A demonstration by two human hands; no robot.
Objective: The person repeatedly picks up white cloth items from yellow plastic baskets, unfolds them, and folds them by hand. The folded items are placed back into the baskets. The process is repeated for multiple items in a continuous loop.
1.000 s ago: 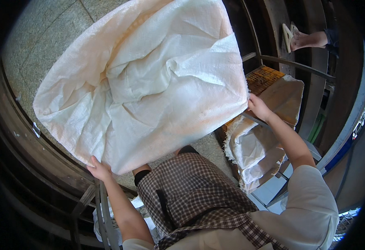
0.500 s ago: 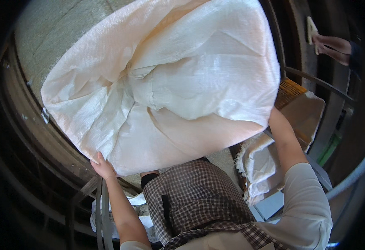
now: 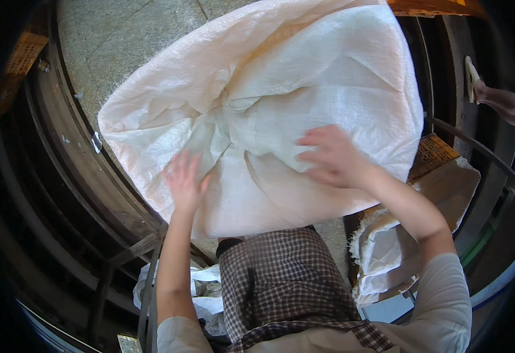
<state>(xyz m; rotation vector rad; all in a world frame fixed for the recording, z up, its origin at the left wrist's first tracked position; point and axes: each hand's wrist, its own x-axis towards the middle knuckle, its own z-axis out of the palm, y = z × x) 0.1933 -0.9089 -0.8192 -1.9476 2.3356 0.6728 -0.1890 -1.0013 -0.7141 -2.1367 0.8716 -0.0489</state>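
A large white woven sack (image 3: 257,194) is spread wide in front of me, its mouth facing up and its folds gathering toward the middle. Over the near left part of the sack is my left hand (image 3: 185,179), fingers apart and holding nothing. My right hand (image 3: 334,159) hovers over the sack's right-centre part, fingers spread and somewhat smeared by motion. Whether either hand touches the cloth, I cannot tell.
Folded white sacks with frayed edges (image 3: 381,247) lie at my right, beside an orange crate (image 3: 435,150). Another crate (image 3: 27,53) stands far left. Metal rails (image 3: 134,250) flank me. A person's leg (image 3: 498,99) shows at the far right. White cloth (image 3: 207,291) lies low left.
Both hands have let go of the sack's rim and moved inward over it. In the picture the sack sits slightly farther right.
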